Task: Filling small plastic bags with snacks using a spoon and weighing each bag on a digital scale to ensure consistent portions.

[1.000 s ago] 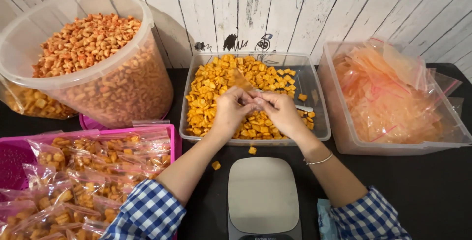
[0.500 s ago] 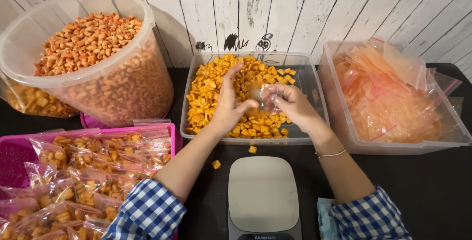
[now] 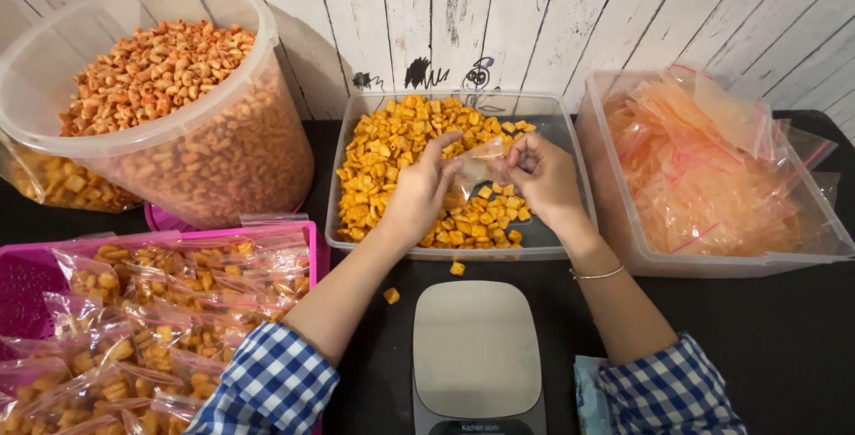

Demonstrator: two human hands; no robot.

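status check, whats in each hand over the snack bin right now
Left hand and right hand both grip one small clear bag between them. Bag held over the clear bin of orange snack squares. Nothing blocking; scale bare.

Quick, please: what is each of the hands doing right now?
Left hand: closed on the small clear bag.
Right hand: closed on the same bag.

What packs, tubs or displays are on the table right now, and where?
Small clear bag: held by left hand and right hand over the snack tray.
Filled bags: pink basket, near left.
Empty bags: clear bin, right.
Round tub: far left, orange snacks.
Scale: grey, front centre.
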